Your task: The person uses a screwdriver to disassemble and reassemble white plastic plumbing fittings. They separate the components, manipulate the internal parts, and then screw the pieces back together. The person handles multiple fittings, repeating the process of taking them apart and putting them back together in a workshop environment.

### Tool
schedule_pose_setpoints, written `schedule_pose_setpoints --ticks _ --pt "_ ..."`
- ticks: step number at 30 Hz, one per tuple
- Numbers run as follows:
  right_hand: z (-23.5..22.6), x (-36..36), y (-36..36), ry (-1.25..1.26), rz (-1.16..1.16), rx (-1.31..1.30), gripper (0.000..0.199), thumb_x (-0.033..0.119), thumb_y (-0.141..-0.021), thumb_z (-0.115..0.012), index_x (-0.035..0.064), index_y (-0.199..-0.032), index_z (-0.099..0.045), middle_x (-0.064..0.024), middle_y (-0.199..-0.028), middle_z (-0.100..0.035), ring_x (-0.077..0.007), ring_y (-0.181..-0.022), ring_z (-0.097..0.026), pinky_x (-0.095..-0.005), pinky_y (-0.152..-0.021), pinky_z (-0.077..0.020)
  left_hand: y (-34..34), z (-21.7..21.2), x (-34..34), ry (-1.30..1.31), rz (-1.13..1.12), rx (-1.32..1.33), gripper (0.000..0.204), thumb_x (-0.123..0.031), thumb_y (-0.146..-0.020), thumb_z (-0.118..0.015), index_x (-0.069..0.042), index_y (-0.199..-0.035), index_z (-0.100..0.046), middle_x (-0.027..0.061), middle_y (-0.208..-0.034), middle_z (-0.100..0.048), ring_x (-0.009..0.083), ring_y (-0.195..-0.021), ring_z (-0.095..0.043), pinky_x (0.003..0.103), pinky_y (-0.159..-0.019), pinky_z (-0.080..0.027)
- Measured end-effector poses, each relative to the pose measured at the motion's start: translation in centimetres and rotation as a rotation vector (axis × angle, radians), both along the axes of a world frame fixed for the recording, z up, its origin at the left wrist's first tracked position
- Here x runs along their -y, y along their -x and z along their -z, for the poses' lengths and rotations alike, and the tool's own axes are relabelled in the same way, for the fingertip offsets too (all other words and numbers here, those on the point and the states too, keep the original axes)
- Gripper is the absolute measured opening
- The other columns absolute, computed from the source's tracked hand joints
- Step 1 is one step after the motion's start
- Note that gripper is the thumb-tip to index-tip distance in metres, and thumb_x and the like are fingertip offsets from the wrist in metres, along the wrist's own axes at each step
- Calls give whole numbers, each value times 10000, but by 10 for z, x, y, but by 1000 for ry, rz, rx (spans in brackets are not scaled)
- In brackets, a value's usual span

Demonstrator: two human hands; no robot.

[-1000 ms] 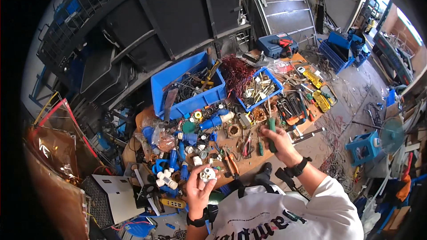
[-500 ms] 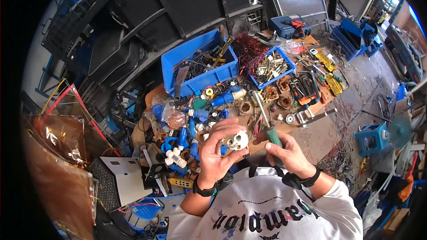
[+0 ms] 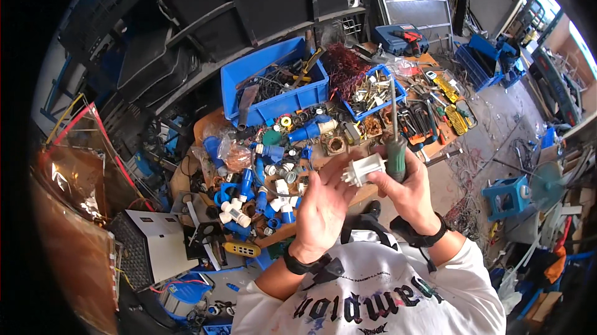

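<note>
My left hand (image 3: 320, 211) is open, palm turned up, its fingers stretched toward a white plastic connector insert (image 3: 365, 167) with metal prongs. The thumb of my right hand (image 3: 410, 195) presses on that insert at its right end. The same right hand is closed around the green handle of a screwdriver (image 3: 396, 160), whose long shaft points away from me. Whether the left fingertips touch the insert from behind is hard to make out. Beyond the left hand lie blue and white industrial plugs, with a white multi-way connector (image 3: 235, 212) among them.
A large blue bin (image 3: 280, 102) of metal scrap stands at the back of the wooden table. Beside it a smaller blue tray (image 3: 385, 74) holds brass pieces. Pliers (image 3: 416, 122) and a yellow bit set (image 3: 457, 120) lie at the right. A blue stool (image 3: 505, 192) is on the floor.
The white insert has passed from my left hand to the right thumb and been turned sideways. My left fingers have opened out. The screwdriver now points more steeply away.
</note>
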State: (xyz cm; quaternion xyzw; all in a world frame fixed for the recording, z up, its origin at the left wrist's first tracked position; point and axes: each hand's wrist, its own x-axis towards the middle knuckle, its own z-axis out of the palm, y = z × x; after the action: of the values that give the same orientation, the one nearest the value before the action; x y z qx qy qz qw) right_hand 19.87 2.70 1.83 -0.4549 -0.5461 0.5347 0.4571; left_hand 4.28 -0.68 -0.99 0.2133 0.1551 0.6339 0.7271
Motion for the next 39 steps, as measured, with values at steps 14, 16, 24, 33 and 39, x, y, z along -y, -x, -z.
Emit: schedule_pose_setpoints --ticks 14,16,24,33,39 --pt "-35 0 8 -246 -39 141 362 99 -737 -787 -13 -1038 -621 -39 -828 -616 -121 -695 -577 -252 -625 -465 6 -7 4 199 28 231 406 -282 -1012 -386 38 -1239 -489 147 -1251 -539 233 -1174 -523 374 -1051 -413" --pt "-39 -1 7 -97 -17 68 370 99 -770 -769 -8 -1086 -608 -13 -813 -620 -84 -638 -562 -217 -577 -455 7 -10 5 225 33 177 386 -238 -1009 -382 47 -1251 -478 154 -1246 -539 242 -1171 -525 387 -1072 -396" --pt "-11 -12 -12 238 30 -431 293 215 -885 -651 -2 -1071 -591 -38 -711 -602 -102 -484 -508 -236 -440 -397 13 -10 0 174 66 313 385 -70 -951 -392 75 -1307 -421 237 -1403 -395 336 -1316 -387 420 -1123 -331" --pt "31 -12 -58 495 -100 -755 286 272 -910 -600 12 -1020 -547 -57 -712 -550 -123 -493 -473 -259 -462 -383 14 35 -24 237 -10 143 353 -75 -967 -384 55 -1288 -454 236 -1373 -433 338 -1294 -417 428 -1117 -339" --pt "41 -11 -100 488 72 -727 396 280 -904 -586 -21 -1155 -528 -50 -775 -551 -100 -498 -452 -246 -452 -376 15 136 -78 519 11 132 236 -28 -930 -473 63 -1138 -535 242 -1307 -489 351 -1267 -443 407 -1074 -405"
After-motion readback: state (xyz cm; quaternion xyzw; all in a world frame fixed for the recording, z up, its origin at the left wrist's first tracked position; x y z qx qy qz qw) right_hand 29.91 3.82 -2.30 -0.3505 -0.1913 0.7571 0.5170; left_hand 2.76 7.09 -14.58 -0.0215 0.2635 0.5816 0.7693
